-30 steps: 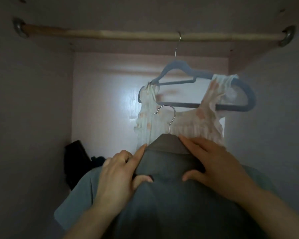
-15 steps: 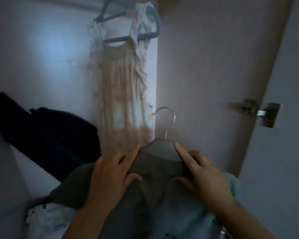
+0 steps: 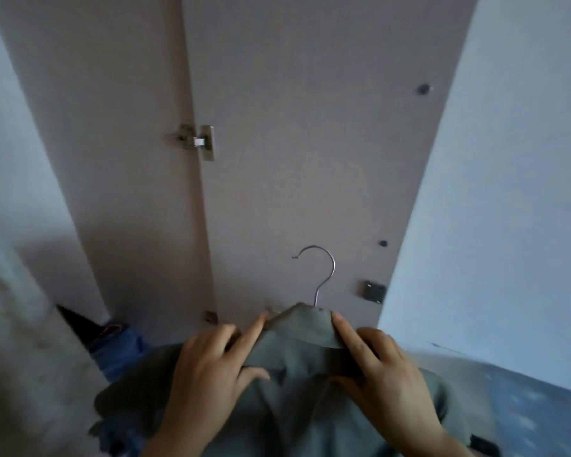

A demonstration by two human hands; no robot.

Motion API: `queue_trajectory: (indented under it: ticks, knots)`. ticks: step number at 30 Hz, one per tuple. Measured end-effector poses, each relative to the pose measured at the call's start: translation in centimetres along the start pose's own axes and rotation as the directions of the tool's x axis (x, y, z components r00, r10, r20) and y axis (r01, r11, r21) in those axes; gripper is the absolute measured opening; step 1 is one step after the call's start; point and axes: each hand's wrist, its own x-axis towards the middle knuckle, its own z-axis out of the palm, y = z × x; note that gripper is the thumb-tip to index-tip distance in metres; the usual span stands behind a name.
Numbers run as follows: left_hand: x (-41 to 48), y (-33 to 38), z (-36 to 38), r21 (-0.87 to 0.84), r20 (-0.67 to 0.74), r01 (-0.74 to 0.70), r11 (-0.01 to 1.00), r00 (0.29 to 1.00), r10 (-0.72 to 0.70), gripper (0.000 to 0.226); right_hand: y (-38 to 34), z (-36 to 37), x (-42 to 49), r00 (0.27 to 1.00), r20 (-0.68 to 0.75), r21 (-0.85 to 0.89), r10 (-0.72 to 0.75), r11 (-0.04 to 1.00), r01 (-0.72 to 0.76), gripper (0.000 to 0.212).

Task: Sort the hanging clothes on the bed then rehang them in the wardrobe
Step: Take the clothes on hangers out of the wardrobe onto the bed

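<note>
I hold a grey-green collared shirt (image 3: pixel 290 400) on a hanger whose metal hook (image 3: pixel 322 275) sticks up above the collar. My left hand (image 3: pixel 211 374) grips the shirt at the left of the collar, with the index finger along the collar edge and the thumb tucked under the fabric. My right hand (image 3: pixel 379 374) grips the right side of the collar in the same way. The hanger's shoulders are hidden under the shirt. Neither the wardrobe rail nor the hanging dress is in view.
The open wardrobe door (image 3: pixel 310 143) fills the middle, with a metal hinge (image 3: pixel 198 141) on its left edge and a dark catch (image 3: pixel 374 291) low on the right. A pale wall (image 3: pixel 508 192) stands at right. Blue fabric (image 3: pixel 119 351) lies low at left.
The view has swung right and down, away from the rail and the floral dress, onto the wardrobe door. Both hands keep the same hold on the shirt collar.
</note>
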Motion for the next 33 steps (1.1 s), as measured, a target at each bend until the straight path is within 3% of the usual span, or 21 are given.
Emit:
queue_trajectory:
  ticks: [8,12,15,20,24,33]
  knots:
    - [1.5,23.2,4.7,-0.295,0.009,-0.290,0.911,0.952,0.306,0.066,11.2,-13.4,-18.7,0.935,-0.094,-0.236,0.341,0.905,-0.354,0.106]
    - [1.6,35.6,5.4,-0.446,0.003,-0.383,0.809,0.903,0.430,0.059,14.5,-21.2,-28.1,0.848,-0.143,-0.383,0.510,0.762,-0.523,0.090]
    - [1.1,44.4,5.3,-0.535,-0.025,-0.464,0.705,0.844,0.536,0.058,15.9,-26.3,-34.6,0.755,-0.207,-0.439,0.622,0.631,-0.640,0.098]
    - [0.3,57.4,4.2,-0.659,-0.121,-0.576,0.484,0.716,0.687,0.061,15.5,-33.5,-43.2,0.589,-0.356,-0.542,0.726,0.352,-0.763,0.089]
    - [-1.5,66.4,3.4,-0.733,-0.238,-0.633,0.248,0.581,0.778,0.062,13.8,-37.3,-49.5,0.420,-0.499,-0.537,0.758,0.110,-0.837,0.066]
    - [-9.9,81.5,-1.6,-0.758,-0.480,-0.610,-0.232,0.281,0.831,0.062,6.5,-42.1,-61.3,0.087,-0.701,-0.434,0.708,-0.327,-0.840,0.070]
